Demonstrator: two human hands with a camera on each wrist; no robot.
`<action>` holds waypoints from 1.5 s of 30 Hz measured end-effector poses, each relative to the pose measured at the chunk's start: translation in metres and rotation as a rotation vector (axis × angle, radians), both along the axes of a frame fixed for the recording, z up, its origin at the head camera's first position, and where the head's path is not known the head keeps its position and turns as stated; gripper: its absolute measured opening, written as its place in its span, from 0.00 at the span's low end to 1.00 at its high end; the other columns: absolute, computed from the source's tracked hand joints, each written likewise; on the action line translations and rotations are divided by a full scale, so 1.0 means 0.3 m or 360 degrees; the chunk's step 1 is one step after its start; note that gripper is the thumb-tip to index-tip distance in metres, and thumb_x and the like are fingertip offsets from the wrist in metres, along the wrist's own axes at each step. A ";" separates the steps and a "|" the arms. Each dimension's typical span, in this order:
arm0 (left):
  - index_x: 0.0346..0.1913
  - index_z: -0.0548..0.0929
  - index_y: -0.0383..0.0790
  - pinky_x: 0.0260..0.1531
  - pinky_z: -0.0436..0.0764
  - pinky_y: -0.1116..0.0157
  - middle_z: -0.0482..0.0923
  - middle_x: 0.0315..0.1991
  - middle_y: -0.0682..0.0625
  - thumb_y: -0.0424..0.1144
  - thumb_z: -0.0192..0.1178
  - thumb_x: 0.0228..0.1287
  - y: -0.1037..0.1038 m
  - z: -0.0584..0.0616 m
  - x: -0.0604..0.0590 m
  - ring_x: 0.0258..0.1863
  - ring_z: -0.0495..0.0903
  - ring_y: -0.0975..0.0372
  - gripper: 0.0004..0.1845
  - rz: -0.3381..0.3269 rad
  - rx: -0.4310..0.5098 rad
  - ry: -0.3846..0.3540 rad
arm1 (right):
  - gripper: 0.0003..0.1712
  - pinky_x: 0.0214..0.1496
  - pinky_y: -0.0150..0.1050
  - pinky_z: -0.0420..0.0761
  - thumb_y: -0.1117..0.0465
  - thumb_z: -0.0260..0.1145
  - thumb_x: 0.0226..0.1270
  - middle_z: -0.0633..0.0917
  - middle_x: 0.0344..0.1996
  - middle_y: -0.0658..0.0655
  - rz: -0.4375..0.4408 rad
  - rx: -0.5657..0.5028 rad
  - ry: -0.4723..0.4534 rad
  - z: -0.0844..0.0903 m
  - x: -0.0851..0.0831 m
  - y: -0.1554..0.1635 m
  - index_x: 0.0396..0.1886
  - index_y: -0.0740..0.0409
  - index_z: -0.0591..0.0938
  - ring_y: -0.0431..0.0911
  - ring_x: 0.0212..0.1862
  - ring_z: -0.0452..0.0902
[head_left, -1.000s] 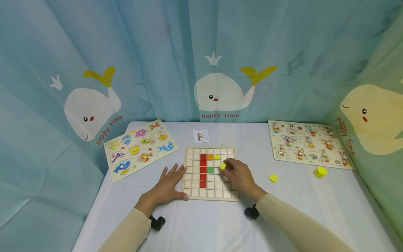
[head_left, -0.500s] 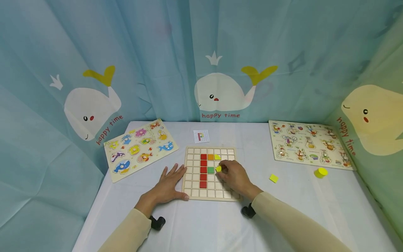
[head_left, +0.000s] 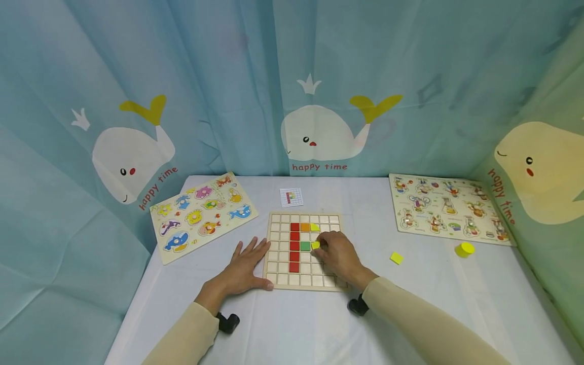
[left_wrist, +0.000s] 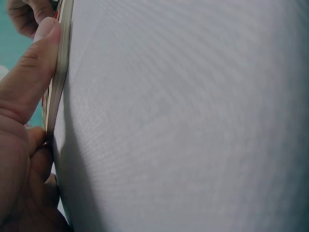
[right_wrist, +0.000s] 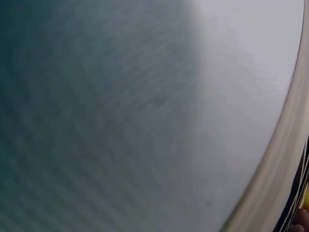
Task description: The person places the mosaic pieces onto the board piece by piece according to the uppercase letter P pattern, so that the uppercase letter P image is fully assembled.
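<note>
My right hand (head_left: 336, 252) pinches the yellow tile (head_left: 315, 245) over the grid board (head_left: 304, 281), just right of the green tile (head_left: 304, 246). Left hand (head_left: 243, 266), flat, fingers spread, braces the board's left edge. Seat the tile square, then press.

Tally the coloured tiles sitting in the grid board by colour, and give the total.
Red tiles: 5
Orange tile: 1
Green tile: 1
Yellow tiles: 2, one under the right hand fingertips
Total in the grid board: 9
</note>
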State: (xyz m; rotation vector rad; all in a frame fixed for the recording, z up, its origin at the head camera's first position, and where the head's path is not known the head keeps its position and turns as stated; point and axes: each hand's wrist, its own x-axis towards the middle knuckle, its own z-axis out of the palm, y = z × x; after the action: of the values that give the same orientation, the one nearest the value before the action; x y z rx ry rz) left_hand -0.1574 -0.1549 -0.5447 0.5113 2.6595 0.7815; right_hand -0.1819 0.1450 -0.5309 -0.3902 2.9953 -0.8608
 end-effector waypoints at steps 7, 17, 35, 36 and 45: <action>0.85 0.57 0.46 0.85 0.30 0.46 0.52 0.86 0.51 0.63 0.79 0.52 0.000 0.004 0.000 0.88 0.39 0.53 0.63 -0.0001 -0.0014 -0.0002 | 0.18 0.53 0.49 0.86 0.55 0.79 0.65 0.88 0.40 0.56 -0.0010 0.0005 -0.0019 -0.004 -0.002 0.002 0.47 0.62 0.87 0.51 0.46 0.81; 0.85 0.58 0.45 0.85 0.30 0.45 0.53 0.86 0.51 0.61 0.79 0.52 0.003 0.003 0.001 0.88 0.39 0.53 0.62 0.0008 -0.0014 -0.0005 | 0.18 0.52 0.49 0.86 0.55 0.79 0.65 0.88 0.40 0.57 -0.0002 -0.0030 -0.0015 0.000 0.002 0.003 0.47 0.63 0.87 0.51 0.46 0.82; 0.85 0.57 0.45 0.85 0.30 0.45 0.52 0.86 0.51 0.61 0.80 0.52 0.003 -0.001 0.002 0.88 0.39 0.53 0.62 0.0004 -0.0019 -0.0008 | 0.26 0.62 0.53 0.84 0.57 0.77 0.67 0.87 0.51 0.59 -0.0106 -0.0317 -0.0148 -0.005 0.008 0.022 0.60 0.64 0.84 0.53 0.55 0.82; 0.85 0.58 0.45 0.85 0.30 0.45 0.52 0.86 0.51 0.61 0.80 0.52 0.003 0.000 0.003 0.88 0.39 0.53 0.62 0.0005 -0.0013 -0.0007 | 0.26 0.63 0.52 0.84 0.58 0.77 0.67 0.86 0.52 0.59 -0.0116 -0.0345 -0.0157 -0.004 0.009 0.024 0.61 0.64 0.84 0.53 0.56 0.82; 0.85 0.57 0.45 0.85 0.30 0.45 0.52 0.86 0.51 0.61 0.79 0.52 0.003 0.004 0.003 0.88 0.39 0.53 0.62 0.0007 -0.0013 -0.0013 | 0.26 0.58 0.46 0.86 0.62 0.76 0.69 0.84 0.53 0.60 -0.0118 -0.0586 -0.0171 0.001 0.016 0.055 0.65 0.61 0.82 0.52 0.54 0.82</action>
State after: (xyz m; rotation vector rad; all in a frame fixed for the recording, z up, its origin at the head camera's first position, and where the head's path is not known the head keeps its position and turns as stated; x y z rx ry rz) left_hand -0.1564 -0.1539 -0.5435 0.4988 2.6559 0.7719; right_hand -0.1772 0.1615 -0.5305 -0.2243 2.7637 -1.3970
